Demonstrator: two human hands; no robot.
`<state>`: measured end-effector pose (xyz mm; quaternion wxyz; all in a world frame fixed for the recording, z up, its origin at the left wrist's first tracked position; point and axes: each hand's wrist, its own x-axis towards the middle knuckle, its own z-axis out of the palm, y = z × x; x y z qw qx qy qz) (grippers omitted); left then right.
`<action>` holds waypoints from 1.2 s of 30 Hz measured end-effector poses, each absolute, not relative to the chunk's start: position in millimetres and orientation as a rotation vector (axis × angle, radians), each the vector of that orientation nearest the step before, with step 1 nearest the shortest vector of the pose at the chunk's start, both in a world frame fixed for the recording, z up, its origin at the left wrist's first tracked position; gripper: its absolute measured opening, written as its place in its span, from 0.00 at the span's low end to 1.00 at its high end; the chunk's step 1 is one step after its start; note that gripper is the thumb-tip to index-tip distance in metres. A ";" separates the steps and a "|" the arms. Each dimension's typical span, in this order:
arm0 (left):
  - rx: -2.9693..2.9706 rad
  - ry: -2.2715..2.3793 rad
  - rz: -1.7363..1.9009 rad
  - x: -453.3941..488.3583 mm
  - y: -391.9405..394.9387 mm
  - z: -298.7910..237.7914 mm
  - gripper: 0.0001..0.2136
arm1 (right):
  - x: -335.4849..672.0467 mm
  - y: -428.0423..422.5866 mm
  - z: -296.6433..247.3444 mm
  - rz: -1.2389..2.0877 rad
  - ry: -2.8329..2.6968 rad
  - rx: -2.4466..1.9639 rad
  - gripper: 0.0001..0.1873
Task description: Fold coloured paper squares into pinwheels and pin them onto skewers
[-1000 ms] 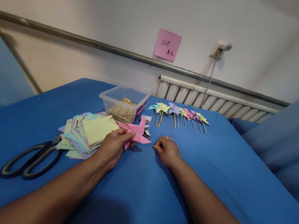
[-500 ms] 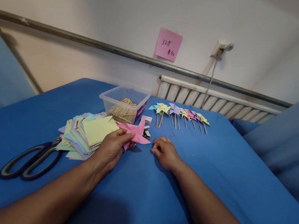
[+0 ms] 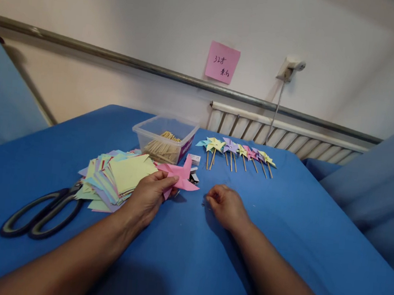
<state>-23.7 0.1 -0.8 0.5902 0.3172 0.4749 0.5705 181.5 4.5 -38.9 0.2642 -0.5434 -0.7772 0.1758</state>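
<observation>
Between thumb and fingers, my left hand (image 3: 153, 192) grips a pink paper pinwheel (image 3: 182, 173) with its blades folded in; no stick shows on it. To its right, my right hand (image 3: 226, 204) is just above the blue cloth, its fingertips pinched together. Whatever they hold, if anything, is too small to make out. Tiny dark specks lie on the cloth by those fingertips. Behind the pinwheel, partly hidden, is a small open box (image 3: 194, 177) with dark bits in it, and a small white box (image 3: 194, 159) stands just beyond.
Left of my hand lies a pile of coloured paper squares (image 3: 129, 171), with large scissors (image 3: 44, 216) partly under it. A clear plastic tub (image 3: 145, 137) holds wooden sticks (image 3: 163, 148). Several pinwheels on sticks (image 3: 230, 146) lie in a row at the back, before a radiator (image 3: 252, 125).
My right hand has shifted slightly right, its fingers drawn closer together, and small specks now show on the cloth beside it. My left hand keeps the pink pinwheel in nearly the same place.
</observation>
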 end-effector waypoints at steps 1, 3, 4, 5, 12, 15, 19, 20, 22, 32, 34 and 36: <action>0.746 1.104 1.327 -23.9 0.1 -0.9 0.10 | 179.1 0.2 -37.1 0.459 -2.147 -1.473 0.03; 0.761 1.105 1.327 -24.0 -0.3 -0.8 0.10 | 173.7 -6.4 -35.3 0.406 -2.242 -1.494 0.02; 0.763 1.106 1.327 -23.8 -0.6 -0.8 0.10 | 171.3 -8.4 -35.1 0.363 -2.294 -1.505 0.03; 0.759 1.106 1.330 -23.7 -0.8 -0.9 0.10 | 169.6 -9.6 -35.2 0.316 -2.346 -1.515 0.05; 0.743 1.111 1.338 -22.9 -0.5 -3.3 0.10 | 168.7 -9.0 -33.8 0.084 -2.520 -1.569 0.10; 0.751 1.116 1.342 -22.7 -0.3 -3.7 0.10 | 166.4 -11.3 -30.9 0.043 -2.545 -1.594 0.10; 0.781 1.114 1.330 -22.3 -0.3 -6.1 0.11 | 162.5 -14.1 -26.7 0.024 -2.561 -1.641 0.12; 0.793 1.115 1.326 -22.4 -0.4 -7.2 0.11 | 162.1 -14.3 -25.7 0.034 -2.564 -1.653 0.13; 0.831 1.120 1.310 -23.0 -0.4 -10.0 0.12 | 162.5 -14.3 -23.8 0.081 -2.542 -1.684 0.12; 1.023 1.245 1.312 -22.5 -2.4 -11.1 0.12 | 168.1 -12.9 -23.5 0.205 -2.411 -1.720 0.06; 1.039 1.284 1.315 -21.4 -3.2 -8.5 0.12 | 169.2 -12.7 -24.2 0.217 -2.406 -1.690 0.06; 1.067 1.312 1.319 -21.0 -3.7 -7.2 0.12 | 171.2 -11.9 -24.0 0.248 -2.369 -1.669 0.06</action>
